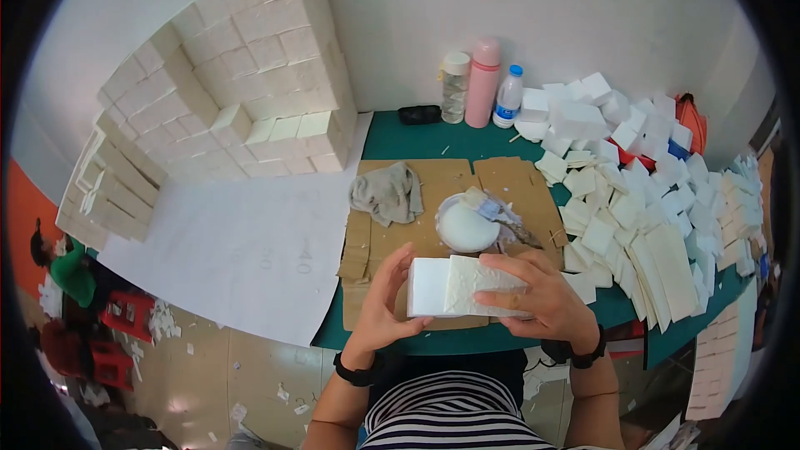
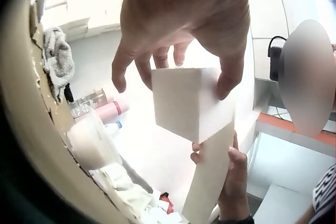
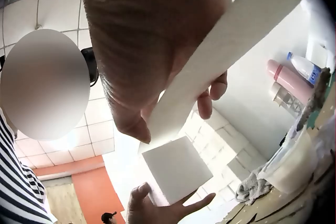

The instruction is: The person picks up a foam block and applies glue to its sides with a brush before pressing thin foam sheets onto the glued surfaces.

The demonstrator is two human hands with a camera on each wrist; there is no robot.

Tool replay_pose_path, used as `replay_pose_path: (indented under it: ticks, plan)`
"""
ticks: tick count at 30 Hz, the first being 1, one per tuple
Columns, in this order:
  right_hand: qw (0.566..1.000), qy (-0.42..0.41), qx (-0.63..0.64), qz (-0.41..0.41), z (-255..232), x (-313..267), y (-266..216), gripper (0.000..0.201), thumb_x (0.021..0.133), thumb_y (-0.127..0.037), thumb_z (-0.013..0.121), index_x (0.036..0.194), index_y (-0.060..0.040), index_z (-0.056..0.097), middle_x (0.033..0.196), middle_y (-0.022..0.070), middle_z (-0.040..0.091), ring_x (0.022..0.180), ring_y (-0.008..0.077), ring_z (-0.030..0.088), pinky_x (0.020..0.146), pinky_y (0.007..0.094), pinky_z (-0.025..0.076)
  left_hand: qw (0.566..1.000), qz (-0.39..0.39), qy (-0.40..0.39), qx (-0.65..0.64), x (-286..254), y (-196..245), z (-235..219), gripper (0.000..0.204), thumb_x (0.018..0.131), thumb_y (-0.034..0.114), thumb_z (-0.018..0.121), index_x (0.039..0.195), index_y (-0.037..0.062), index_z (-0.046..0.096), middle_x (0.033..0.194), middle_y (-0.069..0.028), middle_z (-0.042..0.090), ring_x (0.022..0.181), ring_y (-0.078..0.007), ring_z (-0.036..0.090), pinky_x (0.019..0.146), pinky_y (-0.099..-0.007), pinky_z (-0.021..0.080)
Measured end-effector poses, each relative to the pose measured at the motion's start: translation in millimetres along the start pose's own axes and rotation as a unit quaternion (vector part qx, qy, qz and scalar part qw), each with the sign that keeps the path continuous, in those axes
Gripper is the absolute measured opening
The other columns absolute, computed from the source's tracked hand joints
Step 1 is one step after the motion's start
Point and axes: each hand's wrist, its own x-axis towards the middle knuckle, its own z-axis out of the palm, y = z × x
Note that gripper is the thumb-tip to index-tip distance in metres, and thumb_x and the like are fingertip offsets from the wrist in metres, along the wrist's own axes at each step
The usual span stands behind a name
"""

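Note:
Over the front of the table, my left hand (image 1: 385,304) holds a small white box (image 1: 428,285) between its thumb and fingers. A long off-white strip with a crinkled surface (image 1: 475,285) lies against the box on its right side. My right hand (image 1: 540,293) grips this strip, thumb below and fingers over the top. From the left wrist view, the box (image 2: 176,100) sits between the thumb and fingertips, and the strip (image 2: 212,174) runs down from its lower edge. In the right wrist view the strip (image 3: 210,58) passes between thumb and fingers and meets the box (image 3: 177,169).
Behind the hands stands a white tub (image 1: 468,225) with a brush across it on cardboard (image 1: 450,171), beside a grey cloth (image 1: 387,192). White boxes are stacked at the left (image 1: 275,58). Loose boxes and strips (image 1: 617,200) pile up at the right. Bottles (image 1: 483,83) line the wall.

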Motion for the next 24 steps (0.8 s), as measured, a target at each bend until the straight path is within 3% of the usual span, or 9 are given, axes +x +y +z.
replay_pose_path:
  ticks: [12, 15, 24]
  plan:
    - [1.000, -0.020, -0.015, 0.006, 5.4, 7.1, -3.8, 0.053, 0.065, -0.008, 0.069, 0.116, -0.0236, 0.068, 0.137, 0.0067, 0.051, 0.116, 0.0294, 0.050, 0.098, 0.0401, 0.041, 1.000, -0.006, -0.019, 0.015, -1.1, -1.4, -5.8, 0.102, 0.058, 0.005, 0.081, 0.145, 0.0049, 0.028, 0.133, -0.0111, 0.045, 0.127, -0.0242, 0.043, 0.110, -0.0390, 0.029]
    - [0.999, -0.022, -0.025, 0.002, 9.0, 5.8, -3.7, 0.050, 0.065, -0.006, 0.067, 0.114, -0.0195, 0.066, 0.136, 0.0053, 0.052, 0.124, 0.0290, 0.047, 0.101, 0.0409, 0.039, 1.000, -0.020, -0.018, 0.016, -0.5, 0.2, -5.5, 0.102, 0.058, 0.006, 0.081, 0.145, 0.0048, 0.028, 0.134, -0.0114, 0.045, 0.128, -0.0246, 0.043, 0.111, -0.0397, 0.029]
    - [1.000, 0.001, 0.021, 0.015, 22.2, 3.5, -7.1, 0.039, 0.071, -0.016, 0.077, 0.106, -0.0115, 0.061, 0.132, 0.0042, 0.055, 0.127, 0.0281, 0.046, 0.101, 0.0408, 0.039, 0.999, -0.026, -0.029, 0.010, -5.6, -8.4, -2.7, 0.101, 0.059, 0.006, 0.081, 0.145, 0.0047, 0.028, 0.134, -0.0120, 0.045, 0.127, -0.0254, 0.043, 0.110, -0.0400, 0.030]
